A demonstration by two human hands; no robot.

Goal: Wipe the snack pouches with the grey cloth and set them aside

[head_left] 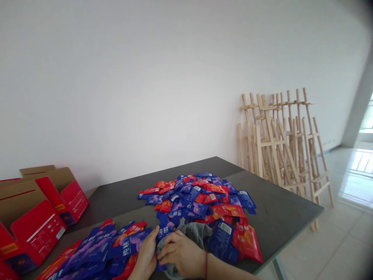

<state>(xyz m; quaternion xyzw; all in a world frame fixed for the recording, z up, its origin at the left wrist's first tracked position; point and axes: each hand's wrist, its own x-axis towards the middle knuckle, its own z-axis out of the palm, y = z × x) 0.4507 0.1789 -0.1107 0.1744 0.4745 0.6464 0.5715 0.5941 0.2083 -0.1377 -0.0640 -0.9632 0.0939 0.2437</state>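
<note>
At the bottom centre, my left hand (148,251) grips the left edge of a blue packet (165,228) with white lettering. My right hand (183,252), with a thin red cord at the wrist, has its fingers bent round a grey cloth (195,232) and presses it against the packet. Part of the cloth shows beneath and behind the right hand. Behind both hands spreads a large pile of blue and red packets (194,194). More packets (96,247) lie overlapping in rows to the left of my left hand.
Open red cardboard boxes (37,233) stand at the left on the dark table (279,206). The table's right edge slants toward the front. Several wooden easels (271,144) lean against the white wall beyond the table, above a pale tiled floor.
</note>
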